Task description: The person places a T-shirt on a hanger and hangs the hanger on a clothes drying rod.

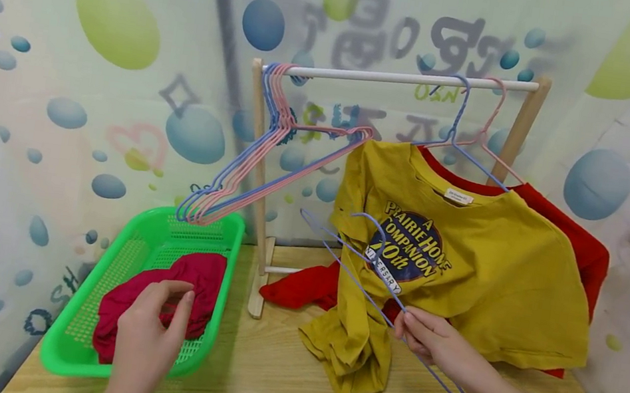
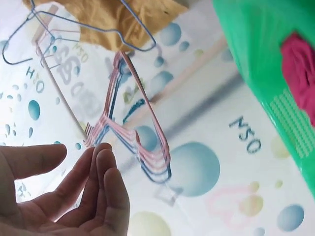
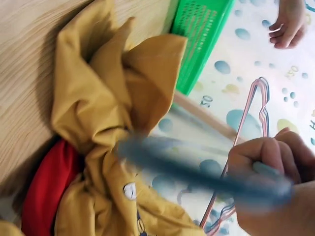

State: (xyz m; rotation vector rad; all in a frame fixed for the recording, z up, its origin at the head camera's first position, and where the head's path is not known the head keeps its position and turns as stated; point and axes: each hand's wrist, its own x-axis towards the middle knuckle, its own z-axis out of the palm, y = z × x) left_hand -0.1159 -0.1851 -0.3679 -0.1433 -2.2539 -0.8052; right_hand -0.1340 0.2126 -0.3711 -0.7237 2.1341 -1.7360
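In the head view my right hand [image 1: 428, 337] pinches a blue wire hanger [image 1: 359, 287] by one side, its hook pointing away from me. Behind that hanger a yellow T-shirt [image 1: 498, 269] with a dark printed emblem hangs on the rack, and a red garment [image 1: 578, 237] hangs behind it. My left hand [image 1: 147, 334] is in the air over the green basket [image 1: 218, 324], fingers bent loosely, thumb apart from them, holding nothing. A crumpled crimson cloth [image 1: 205, 288] lies in the basket. In the right wrist view the held hanger [image 3: 206, 179] is blurred.
Several pink and blue hangers [image 1: 258, 168] hang together at the left end of the rack's white bar [image 1: 362, 77]. The rack's wooden post [image 1: 259, 209] stands beside the basket. Sleeves of the yellow and red garments trail onto the wooden table [image 1: 277, 379].
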